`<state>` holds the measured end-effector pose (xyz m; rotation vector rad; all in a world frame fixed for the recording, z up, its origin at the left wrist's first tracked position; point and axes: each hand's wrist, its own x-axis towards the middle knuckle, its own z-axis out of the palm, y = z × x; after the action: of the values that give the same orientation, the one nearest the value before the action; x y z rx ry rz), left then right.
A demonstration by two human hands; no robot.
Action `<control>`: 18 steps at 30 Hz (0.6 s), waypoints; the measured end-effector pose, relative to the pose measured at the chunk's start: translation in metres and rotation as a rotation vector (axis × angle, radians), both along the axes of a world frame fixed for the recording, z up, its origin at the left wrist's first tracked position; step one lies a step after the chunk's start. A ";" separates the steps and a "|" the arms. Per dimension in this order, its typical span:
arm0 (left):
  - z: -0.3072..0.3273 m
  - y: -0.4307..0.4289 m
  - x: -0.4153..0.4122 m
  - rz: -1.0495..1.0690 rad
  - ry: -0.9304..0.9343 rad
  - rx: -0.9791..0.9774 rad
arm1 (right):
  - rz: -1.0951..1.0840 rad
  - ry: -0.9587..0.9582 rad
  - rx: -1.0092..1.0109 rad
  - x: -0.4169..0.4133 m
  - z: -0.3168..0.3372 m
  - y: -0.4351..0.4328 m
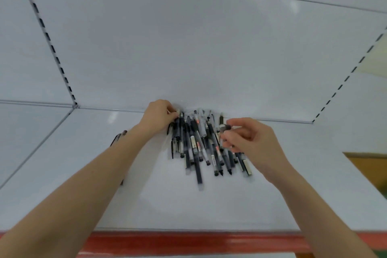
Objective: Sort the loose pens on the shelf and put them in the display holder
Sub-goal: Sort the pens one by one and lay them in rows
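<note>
Pens (196, 142) lie heaped on the white shelf (146, 205), close against the back wall. Left hand (158, 115): fingers curled, pinching the heap's far left ends. Right hand (249, 138): thumb and forefinger pinch a pen (225, 127) (dark-tipped, blurred) above the heap's right side. A stray pen (118, 137) lies apart, beside the left forearm.

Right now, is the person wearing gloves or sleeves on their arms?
No. The left hand and right hand are bare, with no gloves, rings or watch showing. Both forearms are bare too; no sleeve reaches into view.
</note>
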<state>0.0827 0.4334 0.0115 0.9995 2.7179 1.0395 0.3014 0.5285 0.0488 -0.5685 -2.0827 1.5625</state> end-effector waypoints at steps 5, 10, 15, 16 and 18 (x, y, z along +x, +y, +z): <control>0.004 0.002 -0.005 0.038 -0.036 -0.018 | -0.076 -0.082 0.255 -0.002 -0.005 0.003; 0.021 -0.011 0.006 0.024 -0.470 0.355 | -0.066 -0.128 0.456 -0.003 0.000 -0.003; 0.051 -0.037 0.041 -0.133 -0.968 0.792 | 0.091 0.034 0.339 -0.001 0.017 -0.027; 0.055 -0.042 0.047 -0.151 -1.000 0.851 | 0.121 0.057 0.339 0.001 0.019 -0.034; 0.060 -0.050 0.058 -0.164 -1.030 0.949 | 0.154 0.086 0.351 0.005 0.021 -0.045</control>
<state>0.1407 0.3837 0.0720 0.4401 1.2713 2.0795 0.3062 0.4837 0.0697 -0.2162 -2.3062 1.2293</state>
